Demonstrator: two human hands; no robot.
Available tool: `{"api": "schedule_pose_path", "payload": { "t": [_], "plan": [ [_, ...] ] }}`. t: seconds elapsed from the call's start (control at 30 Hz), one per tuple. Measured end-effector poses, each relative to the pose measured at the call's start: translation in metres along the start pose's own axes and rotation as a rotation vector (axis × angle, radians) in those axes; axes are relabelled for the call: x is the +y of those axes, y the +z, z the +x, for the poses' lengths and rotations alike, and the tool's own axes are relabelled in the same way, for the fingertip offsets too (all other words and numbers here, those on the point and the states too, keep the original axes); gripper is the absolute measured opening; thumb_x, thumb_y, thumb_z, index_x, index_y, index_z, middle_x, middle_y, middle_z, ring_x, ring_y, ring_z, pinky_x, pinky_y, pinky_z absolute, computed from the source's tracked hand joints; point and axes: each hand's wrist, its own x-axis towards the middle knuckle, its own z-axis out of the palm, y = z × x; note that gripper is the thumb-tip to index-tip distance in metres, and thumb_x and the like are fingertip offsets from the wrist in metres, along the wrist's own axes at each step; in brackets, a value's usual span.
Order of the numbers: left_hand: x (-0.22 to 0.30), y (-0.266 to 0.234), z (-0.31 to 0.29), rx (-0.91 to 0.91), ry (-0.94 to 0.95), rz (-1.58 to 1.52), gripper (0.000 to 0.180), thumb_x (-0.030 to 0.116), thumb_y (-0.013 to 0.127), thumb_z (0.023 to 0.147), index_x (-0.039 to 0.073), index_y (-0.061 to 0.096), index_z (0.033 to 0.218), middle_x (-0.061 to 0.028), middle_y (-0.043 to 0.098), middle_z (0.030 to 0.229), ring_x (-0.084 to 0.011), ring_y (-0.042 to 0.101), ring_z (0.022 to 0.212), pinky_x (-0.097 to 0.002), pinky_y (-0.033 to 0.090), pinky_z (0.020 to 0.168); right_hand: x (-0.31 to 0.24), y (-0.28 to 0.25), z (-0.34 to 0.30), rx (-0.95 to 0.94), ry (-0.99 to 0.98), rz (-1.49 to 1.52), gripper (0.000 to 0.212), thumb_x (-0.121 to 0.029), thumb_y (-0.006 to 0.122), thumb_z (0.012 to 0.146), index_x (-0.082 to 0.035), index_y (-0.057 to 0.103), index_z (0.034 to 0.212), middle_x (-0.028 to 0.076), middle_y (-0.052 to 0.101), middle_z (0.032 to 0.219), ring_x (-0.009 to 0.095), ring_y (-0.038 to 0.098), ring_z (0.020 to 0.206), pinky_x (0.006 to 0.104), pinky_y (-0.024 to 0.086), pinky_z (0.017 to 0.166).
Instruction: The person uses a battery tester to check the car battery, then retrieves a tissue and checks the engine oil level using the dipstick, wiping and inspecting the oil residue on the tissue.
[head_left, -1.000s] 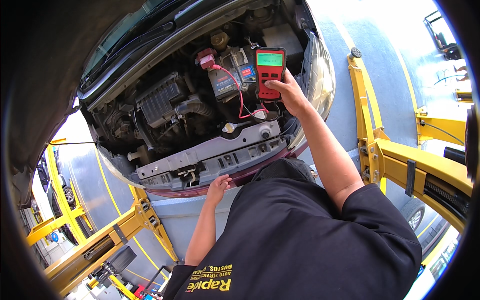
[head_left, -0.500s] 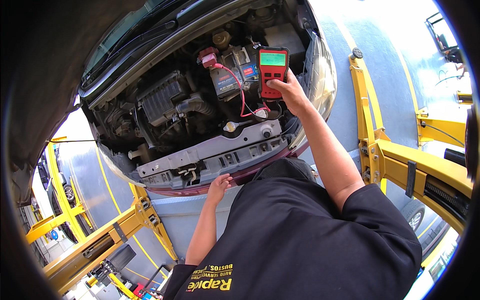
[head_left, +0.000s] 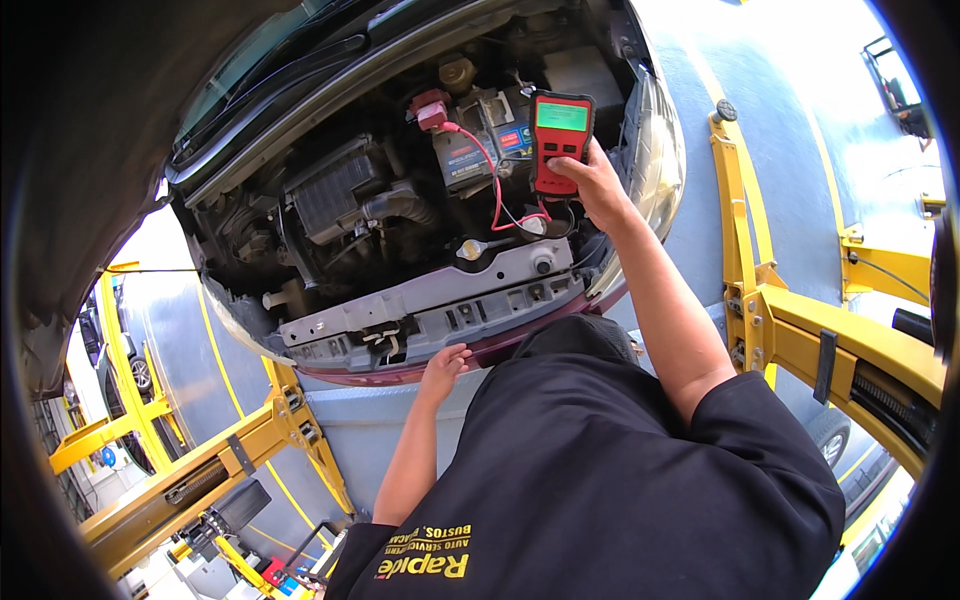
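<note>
My right hand (head_left: pixel 598 185) grips a red and black handheld battery tester (head_left: pixel 562 143) with a lit green screen. The thumb rests on its front below the screen. Red and black leads (head_left: pixel 497 205) run from the tester's lower end toward the car battery (head_left: pixel 468 160), just left of it. A red clamp (head_left: pixel 431 108) sits at the battery's far left terminal. Low and to the left, my left hand (head_left: pixel 445 374) hovers by the car's front edge, its fingers loosely extended and holding nothing.
The open engine bay holds a black air filter box (head_left: pixel 325 195) and a grey front crossmember (head_left: pixel 430 295). The raised hood (head_left: pixel 90 200) hangs at left. Yellow lift arms (head_left: pixel 840 345) flank the car at right and left (head_left: pixel 215 460).
The whole view has shifted slightly, so the car and tester appear a little farther right. My grip on the tester and my left hand's pose look the same.
</note>
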Motion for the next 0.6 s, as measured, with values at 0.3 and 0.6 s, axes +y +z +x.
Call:
{"api": "schedule_pose_path", "payload": {
  "t": [0.3, 0.6],
  "plan": [
    [0.003, 0.002, -0.007, 0.012, 0.037, -0.054, 0.044, 0.018, 0.056, 0.098, 0.008, 0.056, 0.141, -0.0034, 0.07, 0.123, -0.0113, 0.067, 0.099, -0.0281, 0.049, 0.083, 0.002, 0.002, -0.002, 0.01, 0.036, 0.007, 0.052, -0.004, 0.071, 0.089, -0.005, 0.046, 0.134, 0.009, 0.064, 0.116, 0.018, 0.067, 0.103, 0.0362, 0.057, 0.09],
    [-0.021, -0.005, -0.004, 0.008, -0.02, 0.033, 0.037, 0.007, 0.066, 0.092, 0.007, 0.063, 0.129, 0.0065, 0.056, 0.077, -0.0057, 0.054, 0.07, -0.0223, 0.047, 0.067, 0.005, 0.001, 0.001, -0.001, 0.03, 0.007, 0.052, -0.005, 0.07, 0.089, -0.006, 0.046, 0.134, 0.009, 0.064, 0.117, 0.018, 0.067, 0.104, 0.0368, 0.057, 0.09]
  ]
}}
